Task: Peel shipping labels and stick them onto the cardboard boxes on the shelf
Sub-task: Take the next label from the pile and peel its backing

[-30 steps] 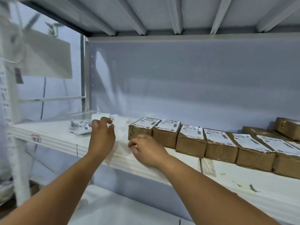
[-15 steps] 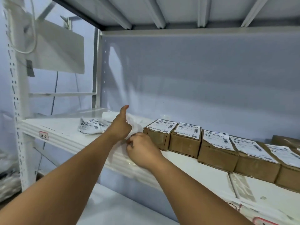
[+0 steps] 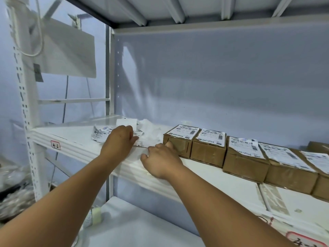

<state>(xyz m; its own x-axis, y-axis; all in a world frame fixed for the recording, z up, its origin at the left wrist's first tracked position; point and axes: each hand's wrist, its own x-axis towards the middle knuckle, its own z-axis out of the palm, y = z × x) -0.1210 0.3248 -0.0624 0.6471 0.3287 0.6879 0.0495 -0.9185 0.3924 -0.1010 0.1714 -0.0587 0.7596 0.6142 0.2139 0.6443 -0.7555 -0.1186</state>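
A row of several brown cardboard boxes runs along the white shelf (image 3: 222, 179), each with a printed label on top; the leftmost box (image 3: 178, 147) is nearest my hands. Left of it lie a loose strip of printed labels (image 3: 100, 133), a small white roll (image 3: 125, 122) and crumpled white backing paper (image 3: 151, 129). My left hand (image 3: 119, 140) rests palm down on the labels, its fingers curled onto a thin label sheet (image 3: 141, 146). My right hand (image 3: 161, 162) holds that sheet's other end, with its fingertips against the leftmost box.
A perforated white upright (image 3: 26, 104) stands at the left, with a red-framed tag (image 3: 55, 145) on the shelf's front edge. A lower shelf (image 3: 142, 229) carries a small tape roll (image 3: 97, 215). Another brown box (image 3: 318, 146) sits at the back right. The upper shelf is close overhead.
My left hand has dropped from thumb-up to flat on the labels. My right hand has slid right, up to the leftmost box. My view has drifted left and closer.
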